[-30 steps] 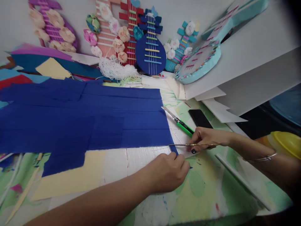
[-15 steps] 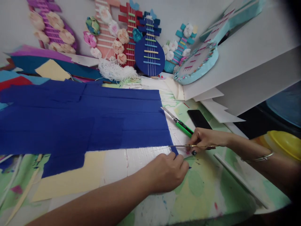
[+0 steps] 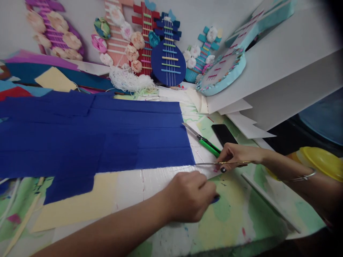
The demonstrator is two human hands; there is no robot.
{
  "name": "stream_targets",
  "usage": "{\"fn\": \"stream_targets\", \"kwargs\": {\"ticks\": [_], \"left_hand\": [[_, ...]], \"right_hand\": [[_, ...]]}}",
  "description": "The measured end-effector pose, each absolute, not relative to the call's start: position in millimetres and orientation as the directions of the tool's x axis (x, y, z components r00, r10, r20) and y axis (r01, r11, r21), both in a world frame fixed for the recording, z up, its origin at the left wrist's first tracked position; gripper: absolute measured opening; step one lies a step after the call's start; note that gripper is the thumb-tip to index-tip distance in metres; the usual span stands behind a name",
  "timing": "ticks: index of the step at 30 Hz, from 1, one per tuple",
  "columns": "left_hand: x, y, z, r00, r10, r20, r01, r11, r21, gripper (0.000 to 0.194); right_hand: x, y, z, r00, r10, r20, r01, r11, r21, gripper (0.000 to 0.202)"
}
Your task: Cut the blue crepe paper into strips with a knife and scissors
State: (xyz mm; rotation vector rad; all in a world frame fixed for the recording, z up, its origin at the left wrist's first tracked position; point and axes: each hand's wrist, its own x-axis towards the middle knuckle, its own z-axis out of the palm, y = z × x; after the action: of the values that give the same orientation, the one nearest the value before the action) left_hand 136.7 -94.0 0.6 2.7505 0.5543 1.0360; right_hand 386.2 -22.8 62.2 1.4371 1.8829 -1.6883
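A large dark blue crepe paper sheet (image 3: 120, 132) lies spread across the table. My right hand (image 3: 235, 156) grips a pair of scissors (image 3: 207, 163), whose thin blades point left to the sheet's lower right corner. In front of it, my left hand (image 3: 191, 196) is closed with the knuckles up. A bit of blue paper scrap (image 3: 215, 199) shows under its fingers; the rest is hidden by the hand. Just beyond the scissors rests a green utility knife (image 3: 207, 145) with its blade out, the tip at the sheet's right edge.
A black phone (image 3: 223, 134) lies behind my right hand, and a white strip (image 3: 270, 203) lies in front of it. Beige card (image 3: 104, 192) sticks out under the blue sheet. Decorated paper instruments, including a blue one (image 3: 168, 64), stand at the back beside white string (image 3: 131, 81).
The scissors have come away slightly to the right from the sheet. The blue corner strip between sheet and left hand is now separated, and the left hand has drawn slightly nearer to me.
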Motion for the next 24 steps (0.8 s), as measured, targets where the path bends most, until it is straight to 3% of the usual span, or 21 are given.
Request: {"fn": "stream_targets", "kwargs": {"ticks": [3, 6, 15, 24], "left_hand": [[128, -76, 3, 0.519, 0.663, 0.54, 0.514, -0.746, 0.423, 0.025], [121, -58, -4, 0.486, 0.766, 0.421, 0.596, -0.643, 0.481, 0.031], [122, -54, -16, 0.544, 0.802, 0.248, 0.624, -0.584, 0.519, 0.042], [121, -52, -15, 0.541, 0.804, 0.246, 0.614, -0.577, 0.538, 0.045]], "right_hand": [[381, -24, 62, -0.483, 0.499, -0.72, 0.764, -0.162, -0.625, 0.045], [377, -24, 60, -0.483, 0.504, -0.716, 0.756, -0.173, -0.632, 0.043], [377, -24, 58, -0.467, 0.516, -0.718, 0.75, -0.2, -0.631, 0.044], [378, -23, 55, -0.498, 0.498, -0.71, 0.739, -0.184, -0.648, 0.042]]}}
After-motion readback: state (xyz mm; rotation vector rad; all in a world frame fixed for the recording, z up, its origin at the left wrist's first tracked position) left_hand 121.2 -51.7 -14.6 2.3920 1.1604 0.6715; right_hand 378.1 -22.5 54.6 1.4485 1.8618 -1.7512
